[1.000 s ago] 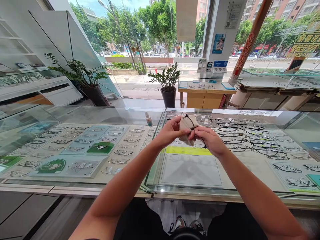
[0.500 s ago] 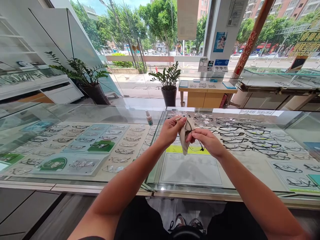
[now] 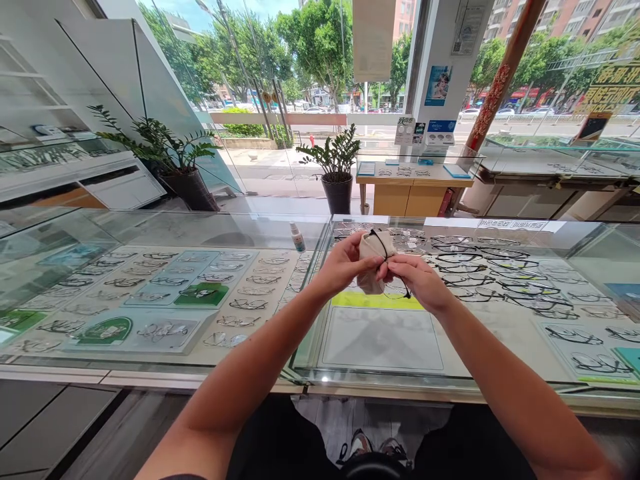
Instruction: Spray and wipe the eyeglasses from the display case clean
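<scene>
Above the glass counter, my left hand (image 3: 349, 265) is closed on a beige cloth (image 3: 371, 248), its thumb laid along the lower part. A pair of dark-framed eyeglasses (image 3: 406, 291) is held between my two hands. One part of the frame shows against the cloth, and the other lens hangs below my right fingers. With its fingertips my right hand (image 3: 419, 279) pinches the eyeglasses near the middle of the frame. The cloth and fingers partly hide the eyeglasses.
Under the glass top of the counter (image 3: 320, 383) lie rows of eyeglass frames (image 3: 465, 267). A small white spray bottle (image 3: 297, 237) stands on the counter, left of my hands. Beyond it are a potted plant (image 3: 338, 193) and a wooden display table (image 3: 407, 198) by the window.
My left hand has shifted its grip: the cloth, which hung down before, is now spread higher behind the frame, and the left thumb has moved lower. The right hand keeps its pinch.
</scene>
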Tool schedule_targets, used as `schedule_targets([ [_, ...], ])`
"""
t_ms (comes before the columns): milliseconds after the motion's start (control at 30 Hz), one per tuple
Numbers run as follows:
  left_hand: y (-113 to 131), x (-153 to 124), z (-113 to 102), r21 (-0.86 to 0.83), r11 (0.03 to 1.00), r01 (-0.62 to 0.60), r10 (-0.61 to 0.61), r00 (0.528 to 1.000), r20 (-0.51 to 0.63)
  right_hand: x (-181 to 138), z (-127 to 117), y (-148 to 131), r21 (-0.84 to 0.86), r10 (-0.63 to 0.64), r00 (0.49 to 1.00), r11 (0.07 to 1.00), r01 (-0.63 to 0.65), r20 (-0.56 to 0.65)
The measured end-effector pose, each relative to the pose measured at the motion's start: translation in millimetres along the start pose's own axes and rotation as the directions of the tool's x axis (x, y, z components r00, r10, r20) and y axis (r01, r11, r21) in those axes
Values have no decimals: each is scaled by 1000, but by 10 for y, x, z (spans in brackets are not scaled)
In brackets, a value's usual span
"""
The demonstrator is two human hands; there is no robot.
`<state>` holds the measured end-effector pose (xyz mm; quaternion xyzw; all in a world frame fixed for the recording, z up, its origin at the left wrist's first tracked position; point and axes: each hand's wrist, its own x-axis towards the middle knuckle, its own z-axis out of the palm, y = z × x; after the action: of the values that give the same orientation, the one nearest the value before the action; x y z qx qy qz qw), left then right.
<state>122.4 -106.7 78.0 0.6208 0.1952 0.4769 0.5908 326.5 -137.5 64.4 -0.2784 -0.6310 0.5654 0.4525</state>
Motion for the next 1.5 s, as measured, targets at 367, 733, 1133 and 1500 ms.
schedule_targets([
  [367,-43,23,-46,88,996,-16,27,992,-126,-4,46,-60,-75,-22,1000,997,22,4],
  [733,-23,5,31,-1,1000,-7,7,999,-48,16,-16,11,-23,-9,999,1000,8,-46],
  [1133,-105,49,57,-22,1000,10,-16,969,-246,14,7,13,-15,-38,998,999,37,-56],
  [1500,-172,-4,75,36,988,148,-146,988,-41,25,-80,-112,44,-146,935,985,168,-322],
])
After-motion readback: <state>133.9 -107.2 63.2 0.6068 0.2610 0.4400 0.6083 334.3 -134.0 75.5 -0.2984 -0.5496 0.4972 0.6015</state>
